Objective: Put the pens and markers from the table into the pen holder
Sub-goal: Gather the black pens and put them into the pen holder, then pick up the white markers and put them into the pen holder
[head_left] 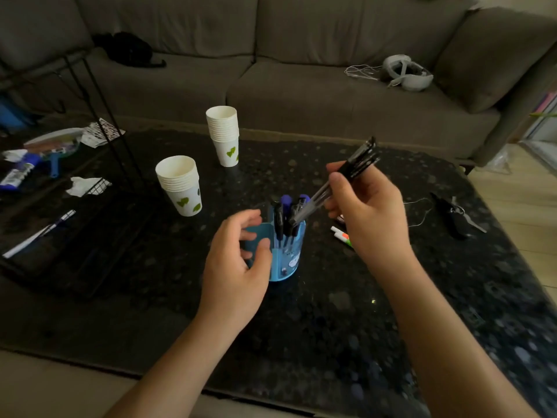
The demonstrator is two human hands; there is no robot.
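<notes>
A blue pen holder (287,260) stands on the black speckled table (331,312), with several dark and purple pens upright inside. My right hand (367,212) is shut on a bundle of black-capped pens (358,161), held slanted with the tips down at the holder's rim. My left hand (238,260) curls around the holder's left side, fingers apart, thumb touching its wall. Two markers (342,236), white with orange and green, lie on the table just right of the holder, partly hidden by my right hand.
Two stacks of white paper cups with green hearts (180,185) (224,135) stand behind the holder. A black wire rack (75,206) with clutter sits left. Black pliers and a wire (452,212) lie right. A grey sofa (301,70) runs behind.
</notes>
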